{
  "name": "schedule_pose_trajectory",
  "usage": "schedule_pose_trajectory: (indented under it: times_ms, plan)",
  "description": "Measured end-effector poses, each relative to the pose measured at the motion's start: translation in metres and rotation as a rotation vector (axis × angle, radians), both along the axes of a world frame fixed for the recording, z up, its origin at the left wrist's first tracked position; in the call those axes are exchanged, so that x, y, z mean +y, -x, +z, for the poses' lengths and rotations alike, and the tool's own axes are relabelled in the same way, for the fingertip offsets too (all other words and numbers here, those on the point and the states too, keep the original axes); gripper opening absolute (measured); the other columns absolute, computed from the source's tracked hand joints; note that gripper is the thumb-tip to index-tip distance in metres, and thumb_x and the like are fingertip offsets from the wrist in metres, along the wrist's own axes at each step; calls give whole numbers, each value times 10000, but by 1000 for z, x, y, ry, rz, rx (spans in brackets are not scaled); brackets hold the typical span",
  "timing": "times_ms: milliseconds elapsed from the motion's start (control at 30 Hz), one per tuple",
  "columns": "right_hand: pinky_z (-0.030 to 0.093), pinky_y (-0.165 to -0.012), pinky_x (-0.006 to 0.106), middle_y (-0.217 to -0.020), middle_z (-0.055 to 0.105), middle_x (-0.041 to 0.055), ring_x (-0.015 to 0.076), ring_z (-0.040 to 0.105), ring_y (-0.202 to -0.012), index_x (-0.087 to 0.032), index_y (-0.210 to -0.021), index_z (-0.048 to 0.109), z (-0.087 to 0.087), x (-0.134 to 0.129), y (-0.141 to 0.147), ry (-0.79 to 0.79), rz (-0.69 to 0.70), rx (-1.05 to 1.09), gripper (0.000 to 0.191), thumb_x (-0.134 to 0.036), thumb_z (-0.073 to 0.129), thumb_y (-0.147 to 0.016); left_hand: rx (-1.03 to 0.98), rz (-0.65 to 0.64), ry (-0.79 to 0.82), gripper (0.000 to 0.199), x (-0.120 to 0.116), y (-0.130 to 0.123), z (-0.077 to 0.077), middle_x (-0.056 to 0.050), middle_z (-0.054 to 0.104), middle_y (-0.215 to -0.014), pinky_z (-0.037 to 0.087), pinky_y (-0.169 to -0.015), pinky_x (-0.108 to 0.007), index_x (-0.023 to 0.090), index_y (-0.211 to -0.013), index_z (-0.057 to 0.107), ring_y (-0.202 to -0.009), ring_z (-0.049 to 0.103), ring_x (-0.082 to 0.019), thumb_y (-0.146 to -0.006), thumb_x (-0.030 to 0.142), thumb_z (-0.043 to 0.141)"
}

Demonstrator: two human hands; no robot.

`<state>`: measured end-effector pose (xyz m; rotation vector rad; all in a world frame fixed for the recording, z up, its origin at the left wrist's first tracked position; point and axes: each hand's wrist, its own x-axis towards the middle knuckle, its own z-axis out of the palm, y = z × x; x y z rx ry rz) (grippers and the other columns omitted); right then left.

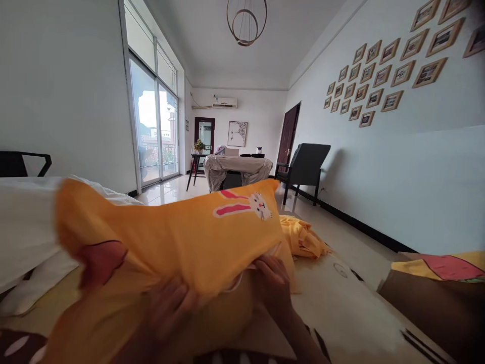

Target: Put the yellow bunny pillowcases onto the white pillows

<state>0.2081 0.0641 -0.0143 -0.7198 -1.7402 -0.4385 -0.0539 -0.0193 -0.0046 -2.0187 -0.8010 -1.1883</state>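
Observation:
An orange pillowcase (182, 227) with a white rabbit print near its right end and a red patch at the left is held up in front of me. My left hand (170, 303), somewhat blurred, is closed on its lower edge. At the lower right edge, my right hand (271, 273) grips the cloth beside an opening. A bit of white shows inside that opening, between my hands; I cannot make out what it is. More orange cloth hangs below my left hand toward the lower left.
Crumpled yellow cloth (303, 235) lies just beyond the pillowcase. A cardboard box (432, 308) with coloured cloth on its rim stands at right. White bedding (28, 222) is at left. Farther back are a black chair (308, 164) and a covered table (238, 163).

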Motion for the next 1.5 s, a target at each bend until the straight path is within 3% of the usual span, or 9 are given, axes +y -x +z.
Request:
schedule_pose_trajectory:
  times_ms: [167,367,500,600,833,1100,1233,1333,1500]
  plan:
    - [420,-737,290,-846,651,25,157,572,-808,-194,-767,628,-12,24,-9,87,-60,-28,188,-80,496,-834,29,13,25,203,37,-6,16,-9,544,-602,325,-541,-255,187,-817,473,-549,475,-130,-803,13,370]
    - [388,-800,316,-890,651,34,161,554,-857,-186,-830,634,-17,24,-9,38,-42,-83,141,-89,533,-846,152,147,286,190,1,-16,24,-2,519,-557,214,-517,-290,199,-675,438,-510,452,-160,-659,14,399]
    - [375,-840,345,-1055,637,71,186,572,-975,-207,-813,660,-20,25,-9,-122,-151,-25,188,-78,526,-840,249,253,555,175,-8,-18,29,-9,577,-598,197,-516,-289,206,-665,475,-533,505,-179,-629,41,431]
    - [338,-890,360,-1206,630,69,211,569,-1121,-209,-765,634,-19,23,-10,-159,-161,-27,196,-73,520,-847,242,162,731,76,-7,-14,30,3,579,-611,185,-498,-275,203,-649,463,-545,511,-155,-688,155,508]
    - [357,-896,341,-1077,716,44,188,636,-1076,-211,-875,589,-11,8,-6,-172,1,-79,213,-33,475,-847,141,-134,1017,329,-3,5,18,32,415,-454,218,-434,-250,196,-538,414,-441,375,-101,-800,381,487]
    - [473,-779,340,-859,676,45,169,639,-835,-206,-889,572,13,-16,4,-115,214,111,238,-12,445,-834,137,-47,1017,203,-17,2,40,23,524,-532,199,-471,-267,190,-582,457,-477,451,-104,-752,279,525]
    - [457,-679,293,-787,612,30,152,564,-762,-206,-891,570,19,-29,9,-47,208,131,238,-5,450,-848,47,153,964,199,-13,0,49,-3,588,-623,214,-507,-255,181,-619,415,-559,516,-130,-810,234,434]
    - [415,-637,283,-725,555,15,142,503,-691,-203,-861,557,17,-34,9,2,186,142,226,-7,444,-859,8,153,918,266,-6,4,49,3,546,-609,250,-521,-240,177,-618,350,-563,493,-123,-869,255,390]
    - [378,-609,270,-683,498,3,138,454,-656,-201,-819,535,13,-36,9,54,189,116,205,-21,447,-865,-101,104,629,222,-6,6,49,-5,551,-742,369,-617,-235,192,-707,426,-666,508,-128,-912,174,340]
